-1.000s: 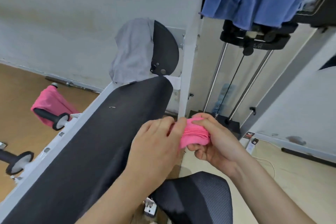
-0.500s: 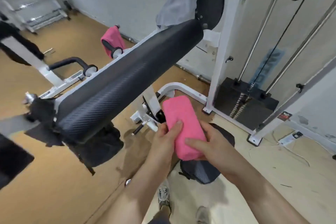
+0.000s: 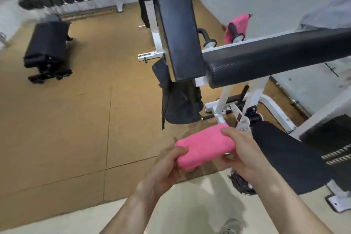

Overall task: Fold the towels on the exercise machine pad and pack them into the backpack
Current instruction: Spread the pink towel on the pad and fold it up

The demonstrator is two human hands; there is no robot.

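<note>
Both hands clamp a folded pink towel [image 3: 204, 148] low in the middle of the view, above the floor: the left hand [image 3: 167, 167] pinches its near-left end with curled fingers and thumb, and the right hand [image 3: 245, 155] is wrapped round its right end. Beyond it a black backpack [image 3: 180, 100] hangs below the end of a flat bench pad [image 3: 178, 34], just beside the long rounded exercise machine pad [image 3: 275, 59]. A second pink towel [image 3: 237, 24] is draped over a handle behind that pad, and a grey cloth [image 3: 326, 15] shows above its right end.
</note>
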